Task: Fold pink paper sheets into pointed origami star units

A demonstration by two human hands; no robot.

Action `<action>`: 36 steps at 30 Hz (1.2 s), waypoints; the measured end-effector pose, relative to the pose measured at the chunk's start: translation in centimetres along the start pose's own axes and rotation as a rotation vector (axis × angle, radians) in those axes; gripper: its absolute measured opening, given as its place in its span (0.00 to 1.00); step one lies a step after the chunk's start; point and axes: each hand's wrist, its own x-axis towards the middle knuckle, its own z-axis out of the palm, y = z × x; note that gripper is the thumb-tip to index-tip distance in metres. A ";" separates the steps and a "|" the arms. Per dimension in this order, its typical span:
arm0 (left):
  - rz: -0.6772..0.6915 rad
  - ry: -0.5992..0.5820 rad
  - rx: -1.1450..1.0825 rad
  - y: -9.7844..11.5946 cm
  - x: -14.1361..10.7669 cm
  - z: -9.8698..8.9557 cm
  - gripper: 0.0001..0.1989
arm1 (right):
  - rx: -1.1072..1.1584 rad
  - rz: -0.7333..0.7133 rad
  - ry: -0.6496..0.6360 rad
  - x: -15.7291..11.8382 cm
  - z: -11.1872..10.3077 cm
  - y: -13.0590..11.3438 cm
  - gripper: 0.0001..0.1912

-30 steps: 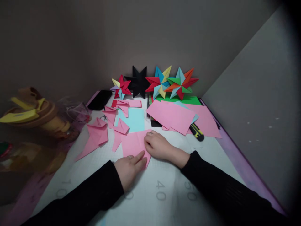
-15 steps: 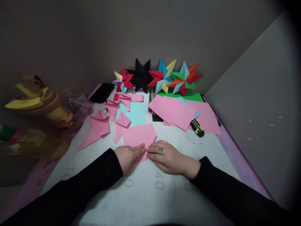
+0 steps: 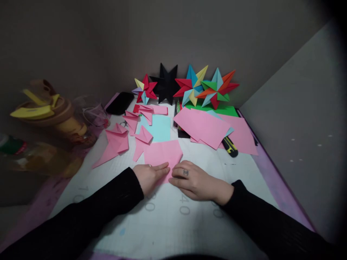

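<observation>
A sheet of pink paper point(image 3: 161, 151) lies flat on the mat, its right side folded to a slant. My left hand point(image 3: 151, 175) rests on its lower part with fingers stretched out and pressed flat. At the lower right edge, my right hand point(image 3: 192, 180) has its fingers bent and drawn together on the paper; the fingertips hide what they pinch. Left of and behind the sheet are folded pink pieces, among them a large one point(image 3: 118, 142) and a smaller one point(image 3: 143, 137). A light blue sheet point(image 3: 159, 126) lies just behind.
Folded paper stars point(image 3: 192, 88) in several colours and a black star point(image 3: 166, 85) lean against the wall. Loose pink sheets point(image 3: 203, 126) partly cover a yellow-black utility knife point(image 3: 231, 147). On the left are a phone point(image 3: 120, 103), a brown-lidded cup point(image 3: 54, 115) and a bottle point(image 3: 40, 155).
The view has shifted slightly. My right fingers are a little more bent at the paper's edge; my left hand remains flat on the sheet.
</observation>
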 end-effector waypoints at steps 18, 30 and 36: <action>0.032 0.021 0.071 -0.3 -0.1 0.6 0.37 | -0.254 0.403 0.114 -0.8 0.4 2.0 0.13; 0.012 0.221 0.070 -1.1 -1.7 0.3 0.26 | -0.127 0.156 0.141 -1.1 0.0 1.3 0.15; -0.445 0.297 -0.023 -2.6 -3.4 -1.7 0.17 | -0.079 0.174 0.071 -0.9 -0.1 1.5 0.13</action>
